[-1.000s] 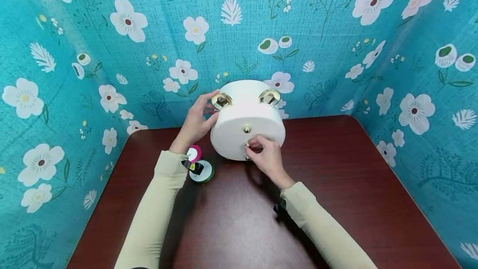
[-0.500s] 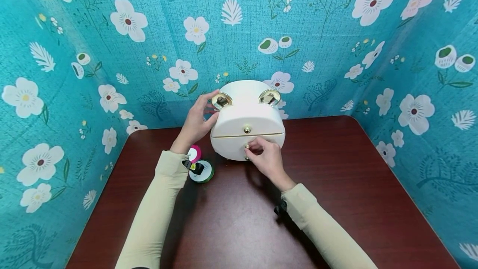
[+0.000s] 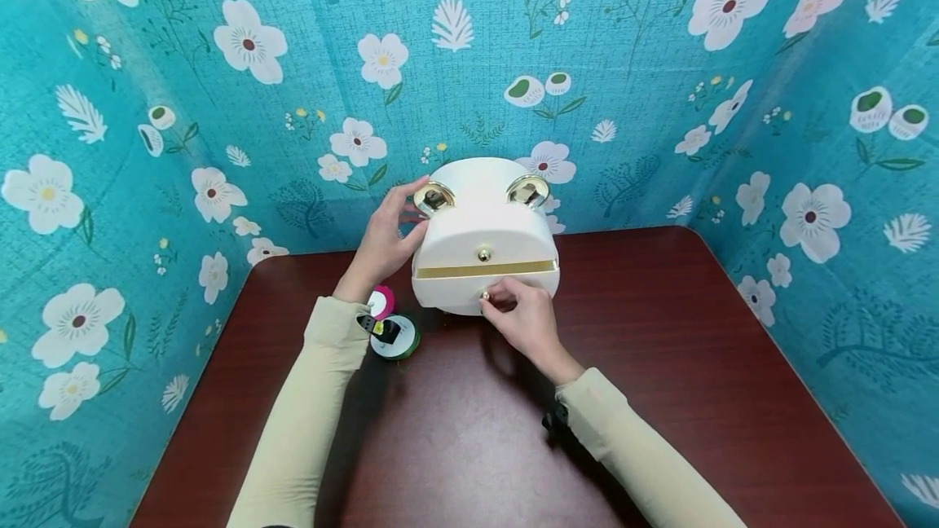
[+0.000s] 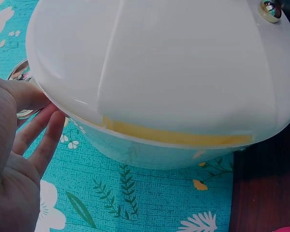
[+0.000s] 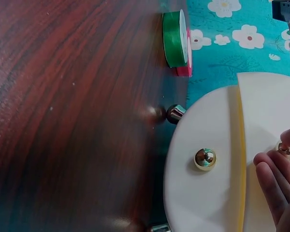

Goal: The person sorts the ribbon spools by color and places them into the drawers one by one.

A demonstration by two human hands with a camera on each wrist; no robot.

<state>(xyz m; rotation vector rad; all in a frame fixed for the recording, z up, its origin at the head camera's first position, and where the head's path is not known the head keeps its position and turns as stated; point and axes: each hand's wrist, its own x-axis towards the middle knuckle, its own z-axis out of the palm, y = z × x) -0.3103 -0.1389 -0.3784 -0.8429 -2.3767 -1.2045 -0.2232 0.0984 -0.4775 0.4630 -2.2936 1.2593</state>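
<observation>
A white clock-shaped drawer box (image 3: 484, 222) with two gold bells on top stands at the table's back edge. My right hand (image 3: 524, 316) pinches a gold knob (image 5: 283, 149) on its middle drawer (image 3: 443, 293). That drawer juts out a little, and a yellowish strip shows along its upper edge. Above it is another gold knob (image 3: 483, 255); a lower one (image 5: 205, 159) shows in the right wrist view. My left hand (image 3: 383, 239) rests against the box's left side, its fingers fairly straight beside the left gold bell (image 3: 434, 196). The drawer's inside is hidden.
Left of the box, under my left wrist, lie a green ribbon spool (image 3: 396, 341) and a pink ribbon spool (image 3: 381, 301). The dark red-brown table (image 3: 660, 332) has flowered blue cloth (image 3: 469, 88) hanging behind it and at both sides.
The middle drawer has slid outward toward me, opening a widening gap above its front. My right hand has drawn back slightly with the knob; the left hand and box have stayed put.
</observation>
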